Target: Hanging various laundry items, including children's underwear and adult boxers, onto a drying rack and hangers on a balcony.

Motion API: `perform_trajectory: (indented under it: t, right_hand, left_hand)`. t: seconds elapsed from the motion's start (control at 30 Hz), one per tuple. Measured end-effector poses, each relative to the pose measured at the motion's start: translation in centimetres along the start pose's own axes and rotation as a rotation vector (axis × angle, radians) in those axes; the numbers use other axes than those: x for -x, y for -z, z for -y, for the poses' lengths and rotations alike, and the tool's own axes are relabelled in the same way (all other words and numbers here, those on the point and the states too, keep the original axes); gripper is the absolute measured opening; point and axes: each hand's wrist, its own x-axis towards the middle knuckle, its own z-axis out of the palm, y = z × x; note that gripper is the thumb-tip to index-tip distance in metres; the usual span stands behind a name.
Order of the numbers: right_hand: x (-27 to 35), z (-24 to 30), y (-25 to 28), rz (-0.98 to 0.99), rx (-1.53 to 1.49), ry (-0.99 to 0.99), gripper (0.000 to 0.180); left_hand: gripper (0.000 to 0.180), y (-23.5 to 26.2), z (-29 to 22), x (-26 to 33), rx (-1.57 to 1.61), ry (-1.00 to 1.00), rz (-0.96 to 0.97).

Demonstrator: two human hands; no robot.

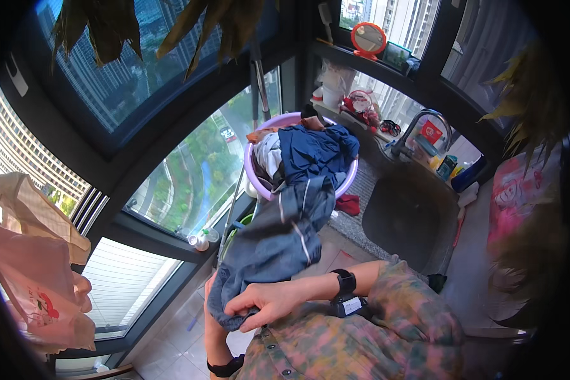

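A dark grey-blue garment (259, 244) with thin white stripes stretches from my hands up to the lilac tub (253, 174). Its gathered near edge is pinched between the fingers of my right hand (269, 301). My left hand (211, 307) grips the same edge from the left, most of its fingers hidden behind the cloth. The garment's far end rests over the tub rim and looks slightly blurred. Piled in the tub are a navy blue garment (316, 149), a white-grey cloth (268, 154) and some orange-brown cloth.
Right of the tub is a dark sink (402, 218) with a curved faucet (432, 114). A red cloth (348, 204) lies by the tub. An orange-framed mirror (368, 40) stands on the ledge. Pink bags (35, 278) hang at left; dried leaves (212, 28) hang above. Small bottles (201, 240) sit near the window.
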Motion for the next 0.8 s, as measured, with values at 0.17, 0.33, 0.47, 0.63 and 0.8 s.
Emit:
perform_trajectory:
  t: [0.17,0.33,0.47,0.63,0.8]
  right_hand:
    - [-1.4,2.4,1.9,-0.204,0.111,-0.074,0.022]
    - [-0.9,3.2,7.3,-0.675,0.004,-0.083,0.021]
    - [-2.0,2.6,11.0,-0.647,0.813,-0.125,0.024]
    - [-5.5,2.0,14.1,-0.389,0.937,-0.039,0.032]
    - [-10.1,3.5,13.0,-0.416,0.929,0.030,0.035]
  left_hand:
    - [0.044,3.1,0.4,1.7,0.108,0.318,0.108]
    - [0.034,10.0,0.9,2.7,-0.305,0.400,0.162]
    - [0.037,15.8,0.6,2.8,-0.302,0.433,0.085]
    - [0.047,21.3,-0.6,1.4,-0.140,0.434,0.087]
    - [0.042,23.4,-1.4,0.3,-0.249,0.360,0.036]
